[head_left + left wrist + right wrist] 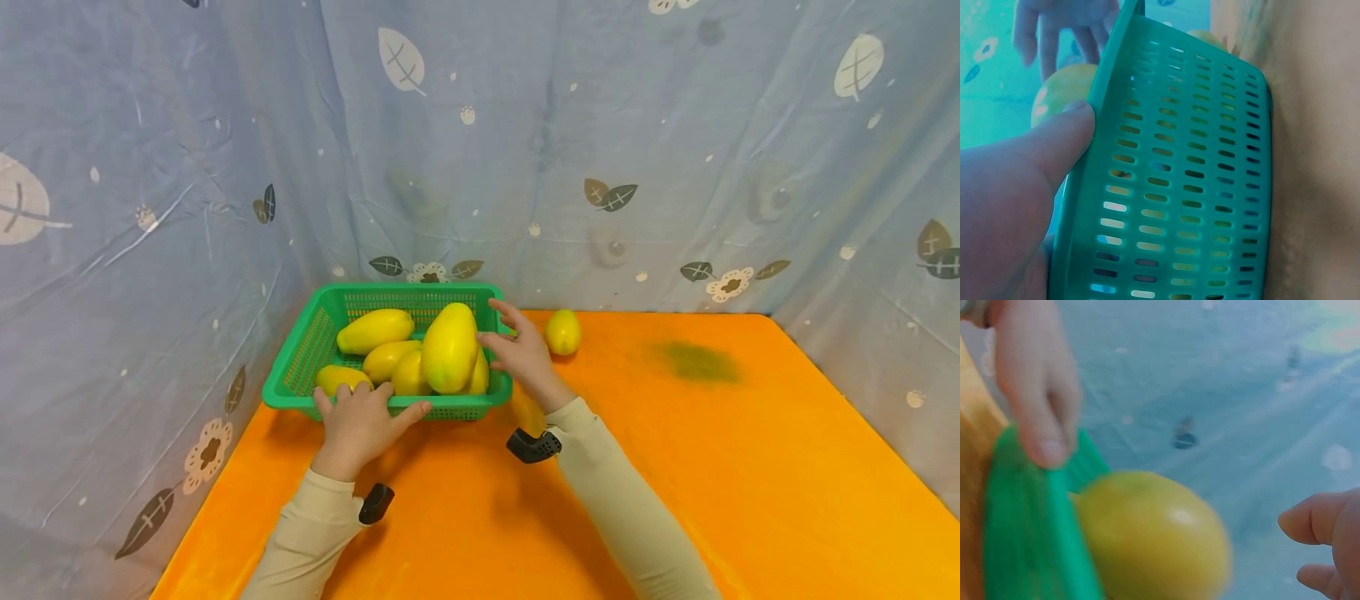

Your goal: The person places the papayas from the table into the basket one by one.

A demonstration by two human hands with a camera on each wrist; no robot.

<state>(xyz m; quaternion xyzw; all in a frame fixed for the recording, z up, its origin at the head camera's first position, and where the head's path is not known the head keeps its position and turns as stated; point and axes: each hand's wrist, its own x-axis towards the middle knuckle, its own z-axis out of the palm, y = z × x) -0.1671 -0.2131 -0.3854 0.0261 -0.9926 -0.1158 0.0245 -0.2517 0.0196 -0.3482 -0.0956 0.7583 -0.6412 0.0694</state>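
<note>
A green perforated basket holds several yellow papayas. My left hand grips its near rim, the thumb outside the wall in the left wrist view and the fingers reaching over the edge. A large papaya lies on top of the others at the basket's right side, leaning over the near rim. Just right of this fruit is my right hand, its fingers spread and holding nothing. The right wrist view shows a gap between those fingers and the large papaya.
One more papaya lies on the orange tabletop, right of the basket near the back edge. A greenish stain marks the cloth farther right. Patterned curtains hang behind the table and along both sides.
</note>
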